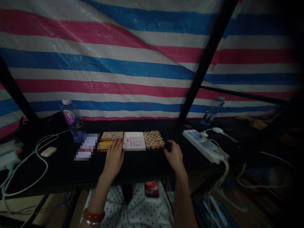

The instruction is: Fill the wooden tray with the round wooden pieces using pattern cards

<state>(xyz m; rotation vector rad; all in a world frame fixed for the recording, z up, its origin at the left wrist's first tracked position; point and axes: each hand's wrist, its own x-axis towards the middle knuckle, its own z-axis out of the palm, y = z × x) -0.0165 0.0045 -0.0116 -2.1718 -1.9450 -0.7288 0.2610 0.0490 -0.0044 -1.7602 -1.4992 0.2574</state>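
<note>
Round Chinese chess pieces (154, 139) stand in close rows on the black table. Left of them lies a white open box tray (140, 147) with pink print inside. A yellow-brown printed box lid (106, 139) is beside the tray. My left hand (115, 158) rests on the right part of the lid, its fingers stretched out and their tips close to the tray's left edge. Just right of the chess pieces is my right hand (174, 155), thumb and index finger apart and curved, with nothing visible between them.
A water bottle (72, 122) and a pixelated paper stand left of the lid. Further left are a white earphone case (48, 152) and looping white cables. On the right lie a power strip (201, 145) with plugs and another bottle (213, 110). Striped sheeting (118, 69) hangs behind.
</note>
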